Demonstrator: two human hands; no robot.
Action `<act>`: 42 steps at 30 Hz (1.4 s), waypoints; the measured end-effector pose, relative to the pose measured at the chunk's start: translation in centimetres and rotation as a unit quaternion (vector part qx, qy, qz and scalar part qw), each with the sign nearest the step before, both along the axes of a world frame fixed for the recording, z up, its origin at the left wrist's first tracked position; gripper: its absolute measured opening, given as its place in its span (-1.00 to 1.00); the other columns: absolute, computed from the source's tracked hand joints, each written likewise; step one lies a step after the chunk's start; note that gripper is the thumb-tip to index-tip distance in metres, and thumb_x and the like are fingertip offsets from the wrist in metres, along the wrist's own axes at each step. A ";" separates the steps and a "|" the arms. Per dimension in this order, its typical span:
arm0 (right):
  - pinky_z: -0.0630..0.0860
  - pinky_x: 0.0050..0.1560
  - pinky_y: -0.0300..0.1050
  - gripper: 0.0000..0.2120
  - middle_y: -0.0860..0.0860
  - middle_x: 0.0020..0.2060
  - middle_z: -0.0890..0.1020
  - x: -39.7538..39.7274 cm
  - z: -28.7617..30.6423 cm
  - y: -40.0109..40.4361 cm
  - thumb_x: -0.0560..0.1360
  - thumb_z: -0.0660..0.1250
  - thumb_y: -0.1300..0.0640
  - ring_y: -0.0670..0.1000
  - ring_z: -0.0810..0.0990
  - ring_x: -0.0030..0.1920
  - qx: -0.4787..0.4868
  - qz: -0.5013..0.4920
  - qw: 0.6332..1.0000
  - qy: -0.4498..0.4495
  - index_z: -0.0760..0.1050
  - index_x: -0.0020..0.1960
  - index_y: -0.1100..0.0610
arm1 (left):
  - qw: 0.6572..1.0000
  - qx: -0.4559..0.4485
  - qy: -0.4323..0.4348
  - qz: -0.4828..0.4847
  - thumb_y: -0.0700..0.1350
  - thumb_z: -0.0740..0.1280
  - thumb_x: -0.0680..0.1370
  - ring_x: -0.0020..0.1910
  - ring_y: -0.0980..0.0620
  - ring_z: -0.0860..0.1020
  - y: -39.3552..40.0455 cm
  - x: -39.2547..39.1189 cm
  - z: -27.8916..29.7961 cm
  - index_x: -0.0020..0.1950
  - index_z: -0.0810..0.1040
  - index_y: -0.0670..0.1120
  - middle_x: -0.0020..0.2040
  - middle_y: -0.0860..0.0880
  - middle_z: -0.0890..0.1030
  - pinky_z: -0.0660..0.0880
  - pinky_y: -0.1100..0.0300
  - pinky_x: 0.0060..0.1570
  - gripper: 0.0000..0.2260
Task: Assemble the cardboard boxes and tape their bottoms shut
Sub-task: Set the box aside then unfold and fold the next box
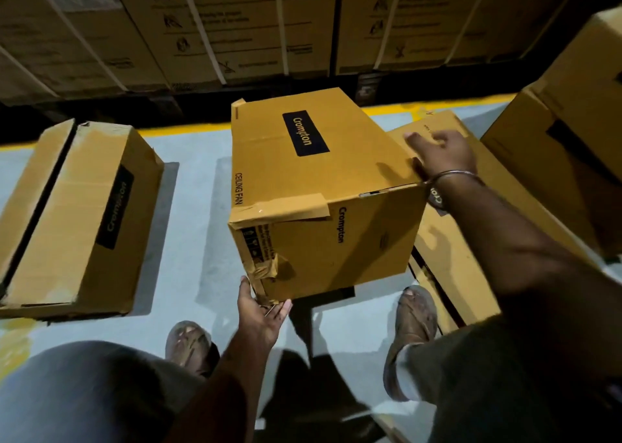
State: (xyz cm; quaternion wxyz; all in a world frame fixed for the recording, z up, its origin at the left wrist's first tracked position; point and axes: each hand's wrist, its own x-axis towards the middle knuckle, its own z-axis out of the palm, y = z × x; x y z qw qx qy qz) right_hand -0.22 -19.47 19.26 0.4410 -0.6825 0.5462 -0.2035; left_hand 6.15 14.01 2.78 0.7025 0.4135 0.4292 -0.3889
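Observation:
A brown Crompton ceiling-fan box (313, 186) hangs tilted above the grey floor in the middle of the view, with brown tape strips across its near edge and lower left corner. My left hand (261, 311) supports its lowest near corner from below, palm up, fingers fairly straight. My right hand (441, 154) rests on the box's far right top edge, fingers spread loosely over it. A steel bangle sits on that wrist.
A second assembled box (72, 213) lies on the floor at left. Flattened cardboard (464, 260) lies under my right arm, another box (568, 132) stands at right. Strapped cartons (235, 25) line the back behind a yellow floor line. My sandalled feet stand below the box.

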 end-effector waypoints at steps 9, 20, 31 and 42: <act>0.56 0.19 0.11 -0.23 0.09 -0.01 0.70 -1.3 -0.9 0.1 0.20 0.62 -0.34 0.16 0.65 0.06 0.215 0.134 0.966 -0.057 0.60 0.15 0.21 | 0.999 -0.017 -0.036 -0.020 0.33 0.30 0.60 0.34 -0.20 0.53 -0.4 0.6 0.5 0.53 0.39 -0.13 0.44 -0.23 0.49 0.41 -0.11 0.48 -0.32; 0.43 -0.26 -0.13 -0.69 -0.13 -0.31 0.59 2.5 5.3 10.6 0.57 0.38 -0.19 0.00 0.57 -0.22 -0.157 0.332 0.928 0.056 0.55 -0.23 -0.01 | 0.956 0.178 -0.174 -0.153 -0.11 0.25 0.68 -0.26 0.07 0.41 5.9 6.0 7.5 -0.04 0.44 -0.02 -0.20 -0.02 0.43 0.47 0.16 0.01 -0.90; 0.33 -0.08 -0.02 -0.76 0.09 0.04 0.69 3.1 -3.5 26.1 0.68 0.20 0.04 0.18 0.66 0.06 -0.284 0.521 0.760 0.265 0.63 0.10 0.10 | 0.617 0.239 -0.562 -0.496 0.03 0.35 0.67 -0.07 0.07 0.69 4.2 9.1 20.8 0.19 0.66 0.10 -0.02 0.01 0.72 0.55 0.08 -0.03 -0.86; 0.43 -0.03 -0.04 -0.63 0.11 0.13 0.65 2.5 -8.0 25.9 0.49 0.41 -0.23 0.20 0.61 0.15 -0.119 0.636 0.703 0.295 0.61 0.15 -0.01 | 0.339 0.345 -0.412 -0.772 0.25 0.14 0.66 0.35 -0.15 0.53 2.7 10.5 12.1 0.47 0.49 0.08 0.41 -0.05 0.58 0.48 -0.15 0.35 -0.55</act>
